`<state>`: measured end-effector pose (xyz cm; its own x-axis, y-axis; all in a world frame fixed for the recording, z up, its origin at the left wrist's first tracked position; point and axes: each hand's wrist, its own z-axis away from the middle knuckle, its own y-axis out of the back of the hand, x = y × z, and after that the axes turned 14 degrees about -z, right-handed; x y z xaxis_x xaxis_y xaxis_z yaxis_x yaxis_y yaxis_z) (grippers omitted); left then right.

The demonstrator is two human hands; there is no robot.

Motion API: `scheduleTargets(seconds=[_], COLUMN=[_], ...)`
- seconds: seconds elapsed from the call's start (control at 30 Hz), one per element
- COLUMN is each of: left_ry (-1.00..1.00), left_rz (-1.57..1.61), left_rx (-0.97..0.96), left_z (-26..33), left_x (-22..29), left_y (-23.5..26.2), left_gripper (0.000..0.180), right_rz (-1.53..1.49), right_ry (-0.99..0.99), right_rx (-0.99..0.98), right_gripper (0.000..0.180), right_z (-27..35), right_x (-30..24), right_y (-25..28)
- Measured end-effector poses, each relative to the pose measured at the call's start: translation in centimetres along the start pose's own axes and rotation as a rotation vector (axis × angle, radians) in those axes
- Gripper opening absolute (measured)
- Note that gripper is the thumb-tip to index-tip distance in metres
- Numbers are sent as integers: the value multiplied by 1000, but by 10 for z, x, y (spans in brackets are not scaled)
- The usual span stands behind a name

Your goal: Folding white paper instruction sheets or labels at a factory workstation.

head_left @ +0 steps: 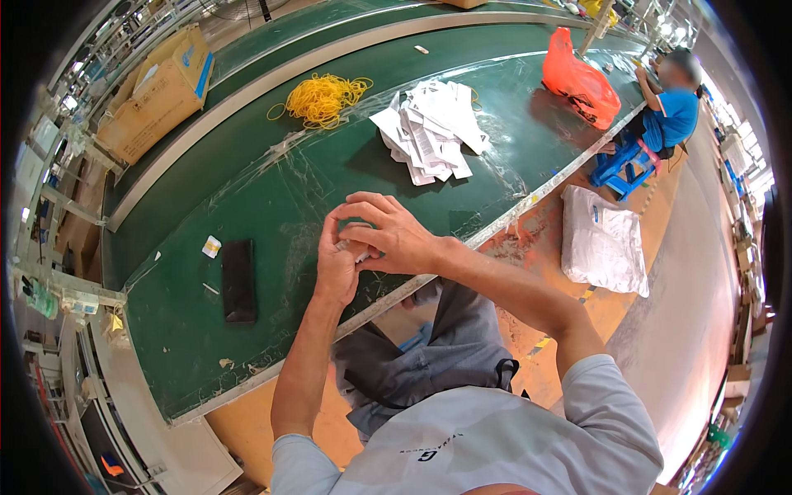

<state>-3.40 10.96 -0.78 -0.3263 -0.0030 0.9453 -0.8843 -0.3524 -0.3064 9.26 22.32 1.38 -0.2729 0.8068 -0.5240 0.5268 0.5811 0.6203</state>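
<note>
Both my hands meet over the near edge of the green work table (pixel 289 194). My left hand (pixel 337 268) is closed, its fingers curled against those of the other hand. From the right, my right hand (pixel 402 239) bends over it with fingers pressed in. A small whitish piece (pixel 361 256) shows between them, mostly hidden, so its kind cannot be made out. Beyond the hands lies a loose pile of white paper tags or cards (pixel 433 132). Left of that pile is a tangled heap of yellow elastic bands or cord (pixel 322 99).
A black flat case (pixel 239 280) and a small white packet (pixel 212 247) lie at the left. An orange-red plastic bag (pixel 577 82) sits at the far right. A person in blue (pixel 672 115) sits beyond it. A white wrapped bundle (pixel 602 239) rests on the floor; a cardboard box (pixel 157 99) stands behind.
</note>
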Motion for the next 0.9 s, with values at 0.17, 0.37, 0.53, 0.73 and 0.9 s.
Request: scheduleTargets(seconds=[0.17,0.37,0.53,0.73,0.9], left_ry=[-27,-6,-4,-65,-82], left_rz=[64,52,19,-60,-4], left_rx=[-75,-102,20,38,91], left_z=[-4,-8,-1,-5,-7], left_x=[-3,-11,0,-14,-9], left_y=[-2,6,-9,2,-3], left_gripper=[57,59,57,40,30], right_rz=[-35,-15,-16,-15,-24], right_ry=[51,124,43,101,50], right_rx=[-30,46,25,24,32], right_gripper=[51,37,58,57,60], right_z=[2,3,8,8,8], right_x=[5,0,-1,-5,0], right_y=[5,8,0,-6,-11])
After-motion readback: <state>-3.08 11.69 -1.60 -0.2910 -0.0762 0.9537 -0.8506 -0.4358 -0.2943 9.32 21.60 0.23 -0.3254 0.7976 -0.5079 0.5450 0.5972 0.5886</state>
